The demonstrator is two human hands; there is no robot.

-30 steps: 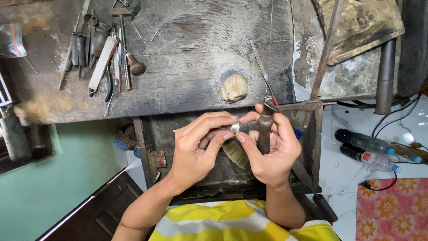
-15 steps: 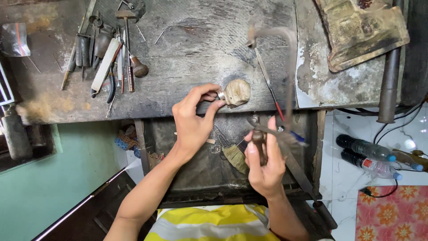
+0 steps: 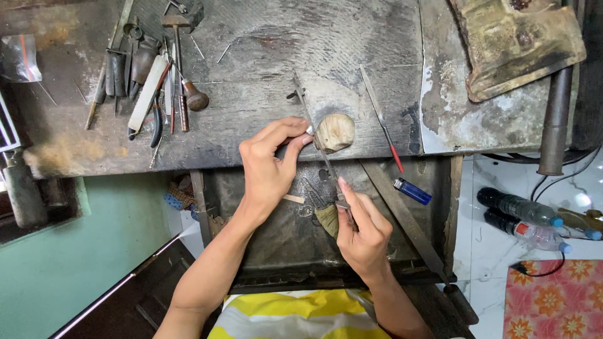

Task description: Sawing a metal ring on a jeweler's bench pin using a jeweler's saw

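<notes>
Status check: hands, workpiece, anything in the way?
Left hand pinches small piece against wooden peg. Right hand grips file, laid across the piece. Loose file lies beside, clear.

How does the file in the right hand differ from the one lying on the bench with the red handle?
The file in the right hand is gripped and angled up across the wooden peg, where the left hand pinches a small piece. The red-handled file lies loose on the workbench, untouched. Its red tip shows; the held file's handle is hidden. Both are slim, dark and similarly slanted.
</notes>
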